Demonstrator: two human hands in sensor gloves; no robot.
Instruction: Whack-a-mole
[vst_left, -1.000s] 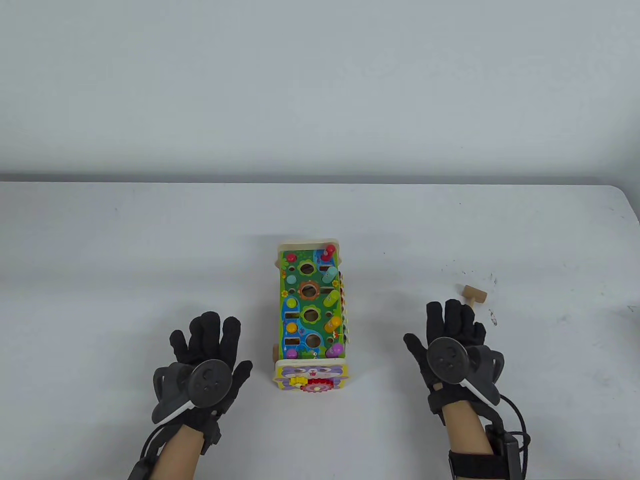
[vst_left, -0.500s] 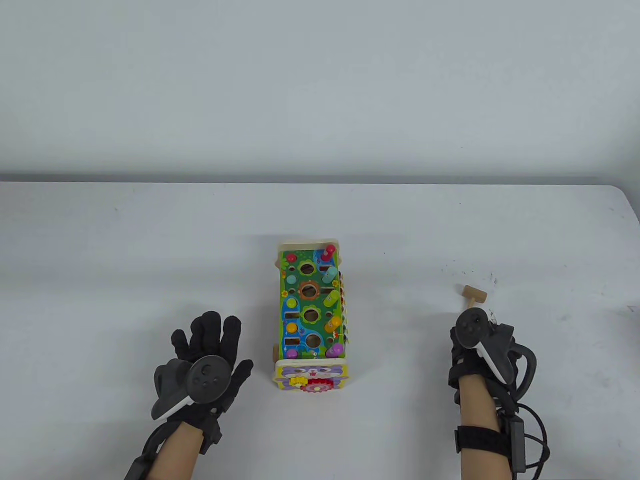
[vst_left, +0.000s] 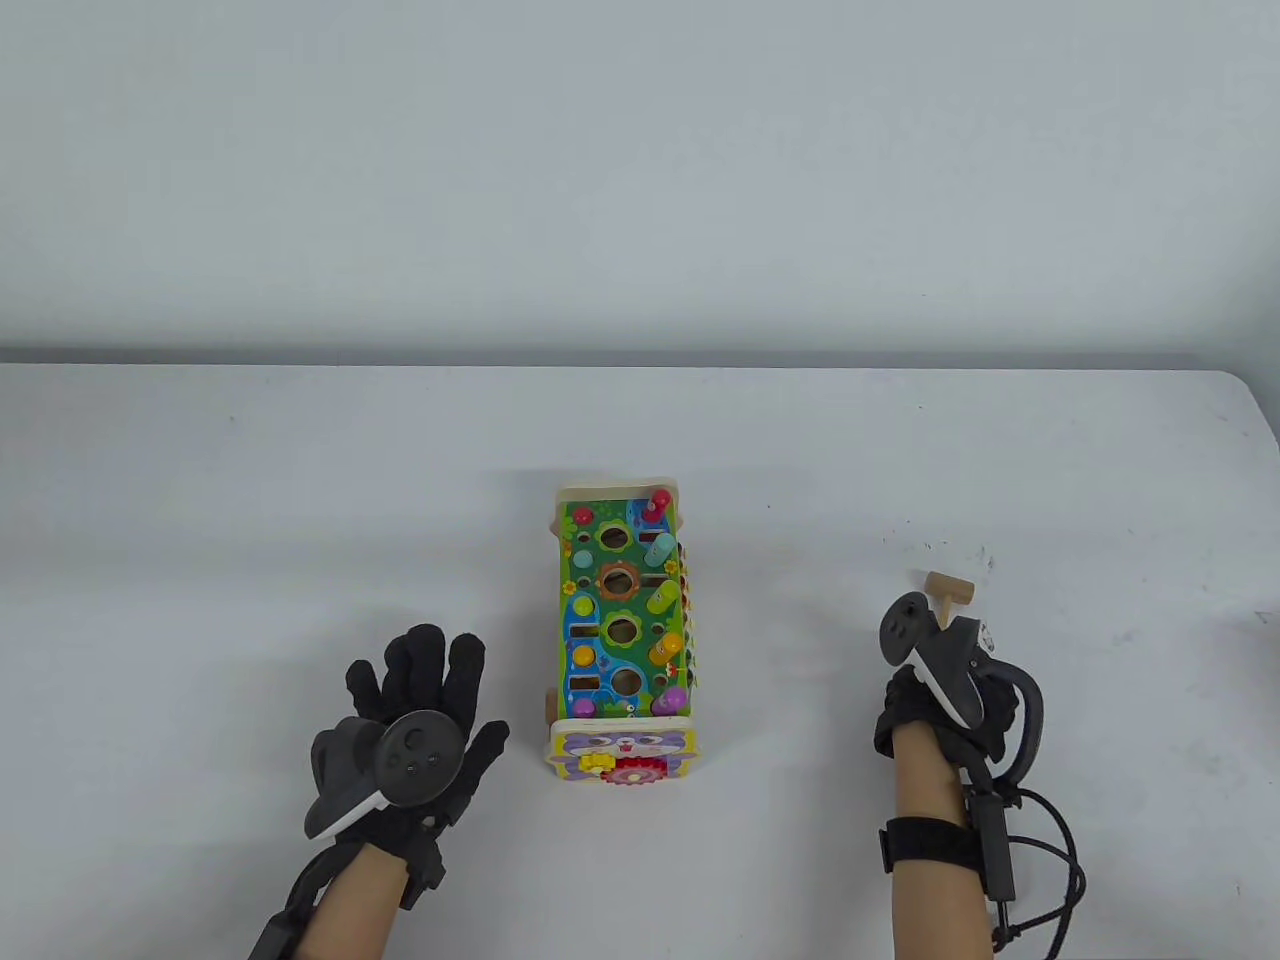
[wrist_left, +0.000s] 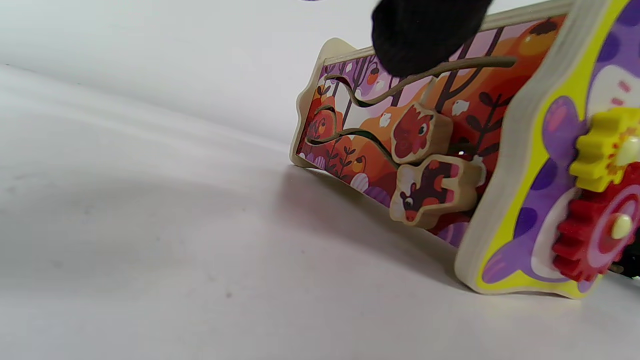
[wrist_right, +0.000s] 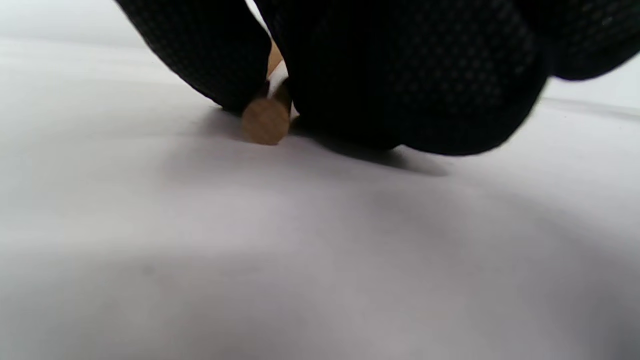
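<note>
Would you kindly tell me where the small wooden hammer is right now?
In the table view the wooden hammer lies on the table's right side, well right of the toy board, with the right hand at its handle.

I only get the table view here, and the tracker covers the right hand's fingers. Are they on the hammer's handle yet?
Observer: Yes. In the right wrist view the right hand has gloved fingers on both sides of the hammer handle, whose round end pokes out toward the camera.
Operator: Is it lifted?
Observer: No, that end sits on the table.
Operator: What's on the toy's left side?
Observer: The left wrist view shows the toy has wavy slots carrying two animal sliders.
</note>
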